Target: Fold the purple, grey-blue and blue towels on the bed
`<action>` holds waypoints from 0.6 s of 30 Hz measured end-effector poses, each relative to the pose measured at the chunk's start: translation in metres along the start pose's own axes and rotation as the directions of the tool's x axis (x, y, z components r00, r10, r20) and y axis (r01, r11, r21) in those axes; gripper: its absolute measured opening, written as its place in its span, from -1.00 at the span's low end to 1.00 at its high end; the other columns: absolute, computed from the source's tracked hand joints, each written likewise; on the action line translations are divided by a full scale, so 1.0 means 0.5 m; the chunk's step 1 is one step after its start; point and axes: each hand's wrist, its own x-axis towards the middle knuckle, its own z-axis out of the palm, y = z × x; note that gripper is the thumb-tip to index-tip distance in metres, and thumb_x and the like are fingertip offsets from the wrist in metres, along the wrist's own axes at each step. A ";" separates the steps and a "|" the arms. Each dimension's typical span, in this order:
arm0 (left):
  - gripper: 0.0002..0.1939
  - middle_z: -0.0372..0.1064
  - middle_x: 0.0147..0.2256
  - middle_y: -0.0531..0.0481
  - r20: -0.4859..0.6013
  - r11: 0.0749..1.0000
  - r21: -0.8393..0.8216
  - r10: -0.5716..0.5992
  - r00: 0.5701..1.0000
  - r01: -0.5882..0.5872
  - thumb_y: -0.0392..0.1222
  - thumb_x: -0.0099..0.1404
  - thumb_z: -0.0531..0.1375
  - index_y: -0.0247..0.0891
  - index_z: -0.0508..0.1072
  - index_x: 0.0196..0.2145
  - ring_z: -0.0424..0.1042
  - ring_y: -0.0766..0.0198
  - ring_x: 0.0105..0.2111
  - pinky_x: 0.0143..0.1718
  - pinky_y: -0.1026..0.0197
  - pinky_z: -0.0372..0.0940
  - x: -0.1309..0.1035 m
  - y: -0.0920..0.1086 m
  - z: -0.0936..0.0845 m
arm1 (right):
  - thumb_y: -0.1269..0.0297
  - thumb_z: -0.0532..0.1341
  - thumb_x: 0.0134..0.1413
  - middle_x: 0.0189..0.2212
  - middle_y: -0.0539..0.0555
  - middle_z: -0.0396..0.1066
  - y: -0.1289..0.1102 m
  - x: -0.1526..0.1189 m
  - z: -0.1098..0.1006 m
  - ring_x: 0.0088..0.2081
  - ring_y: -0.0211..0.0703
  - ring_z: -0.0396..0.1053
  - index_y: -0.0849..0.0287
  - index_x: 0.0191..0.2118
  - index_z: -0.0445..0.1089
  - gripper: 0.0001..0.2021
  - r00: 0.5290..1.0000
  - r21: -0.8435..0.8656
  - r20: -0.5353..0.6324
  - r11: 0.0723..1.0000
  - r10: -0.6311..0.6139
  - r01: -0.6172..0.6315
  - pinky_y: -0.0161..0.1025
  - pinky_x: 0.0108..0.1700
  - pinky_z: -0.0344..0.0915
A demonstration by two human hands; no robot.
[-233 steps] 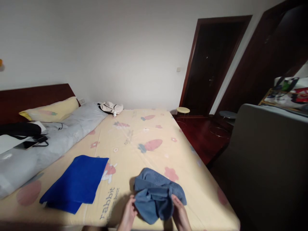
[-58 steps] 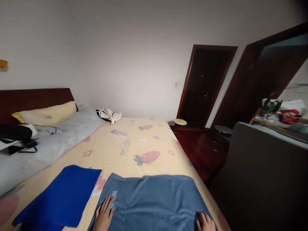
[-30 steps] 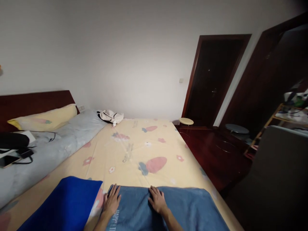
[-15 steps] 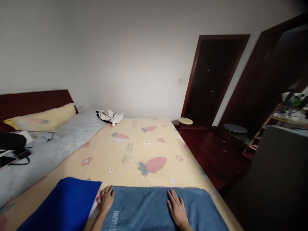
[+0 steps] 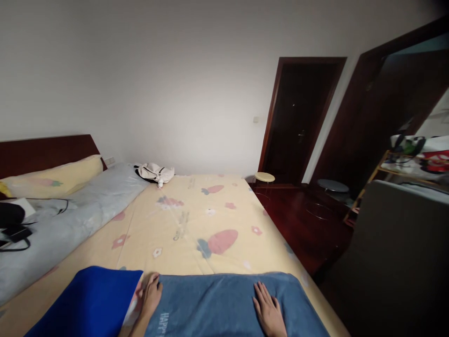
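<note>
Grey-blue towel (image 5: pixel 224 304) lies spread flat across the near end of the bed (image 5: pixel 196 220), on the yellow sheet with its carrot and flower print, and both bare hands rest on top of it. Left hand (image 5: pixel 151 296) presses palm down on the towel's far left corner, fingers straight and flat, closed on nothing; right hand (image 5: pixel 268 312) lies palm down near the far right part, fingers together and likewise grasping nothing, so each grip is simply wide and flat against the cloth. White lettering (only partly readable) shows on the towel just below the left hand. Beside it to the left, touching or nearly touching its edge, sits a folded bright blue cloth (image 5: pixel 87 304). Judging from the flat palms set well apart, the step in hand looks like smoothing the towel out. Any next move would call for pinching an edge or corner, since flat palms cannot lift it, and for keeping the cloth from bunching against the blue one. Further up the bed lie a grey quilt (image 5: pixel 70 220), a yellow pillow (image 5: pixel 52 175) and a small white bag (image 5: pixel 154 172).
</note>
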 end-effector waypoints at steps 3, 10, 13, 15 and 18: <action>-0.44 0.17 0.28 -0.06 0.028 0.997 0.074 -0.021 0.999 0.019 -0.25 0.25 -0.04 -0.19 0.30 0.20 0.12 0.11 0.27 0.26 -0.09 0.01 -0.021 -0.002 0.004 | -0.03 -0.17 0.26 0.36 0.05 -0.08 0.000 0.001 0.000 0.37 -0.05 -0.12 0.05 0.32 0.04 -0.41 1.000 -0.006 0.002 1.000 0.000 0.000 0.10 0.32 -0.07; -0.34 -0.30 0.40 -0.06 0.202 0.953 0.287 -0.155 0.967 0.093 0.04 0.35 -0.18 -0.19 -0.10 0.36 -0.20 0.15 0.37 0.29 -0.16 -0.17 -0.055 -0.001 0.015 | -0.01 -0.17 0.25 0.35 0.03 -0.06 0.002 0.003 0.004 0.37 -0.07 -0.11 0.04 0.32 0.05 -0.42 1.000 -0.046 -0.004 0.999 0.006 -0.006 0.06 0.32 -0.04; -0.38 -0.21 0.39 0.04 0.188 0.956 0.284 -0.130 0.974 0.073 0.06 0.34 -0.15 0.00 -0.03 0.34 -0.19 0.14 0.37 0.27 -0.19 -0.12 -0.058 0.013 0.017 | -0.01 -0.16 0.25 0.35 0.03 -0.06 0.000 0.004 0.005 0.36 -0.06 -0.10 0.04 0.32 0.05 -0.42 1.000 -0.050 -0.008 0.999 0.009 -0.010 0.08 0.31 -0.04; -0.39 -0.16 0.38 0.06 0.174 0.955 0.286 -0.132 0.976 0.078 0.05 0.33 -0.13 0.04 0.01 0.32 -0.17 0.13 0.37 0.26 -0.20 -0.10 -0.062 0.024 0.021 | -0.01 -0.17 0.24 0.35 0.02 -0.06 -0.001 0.004 0.003 0.36 -0.06 -0.10 0.04 0.32 0.05 -0.41 1.000 -0.057 -0.005 0.998 0.009 -0.010 0.08 0.31 -0.04; -0.38 -0.21 0.39 0.01 0.173 0.938 0.340 -0.129 0.976 0.064 0.03 0.34 -0.14 -0.07 0.00 0.33 -0.18 0.12 0.37 0.28 -0.19 -0.14 -0.071 0.038 0.027 | -0.02 -0.19 0.25 0.36 0.02 -0.09 -0.002 0.003 -0.002 0.37 -0.08 -0.12 0.06 0.33 0.03 -0.40 1.000 -0.070 0.008 0.997 0.011 -0.010 0.06 0.31 -0.05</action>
